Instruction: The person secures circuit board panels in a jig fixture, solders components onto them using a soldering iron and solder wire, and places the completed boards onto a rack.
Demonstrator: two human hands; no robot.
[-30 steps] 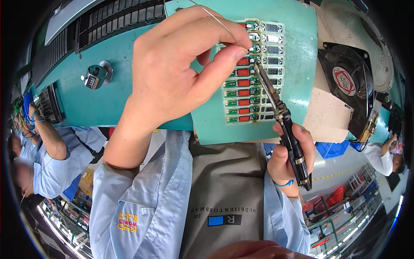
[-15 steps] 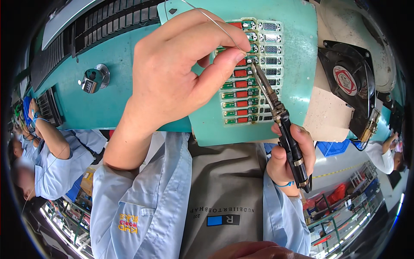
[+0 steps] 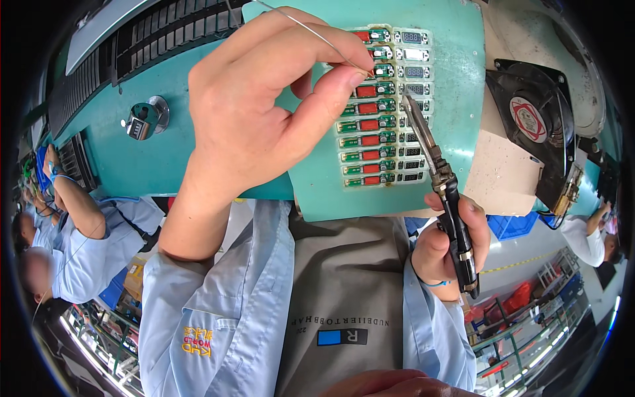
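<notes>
Pinching solder wire (image 3: 311,33), left hand (image 3: 264,112); right hand (image 3: 443,245) fists soldering iron (image 3: 443,185).

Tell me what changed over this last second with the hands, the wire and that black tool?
Little. The soldering iron in the right hand slid its tip slightly down the rows of small circuit boards. The left hand kept pinching the thin solder wire, its end at the upper boards. Nothing was picked up or let go; the teal panel and fan stayed put.
</notes>
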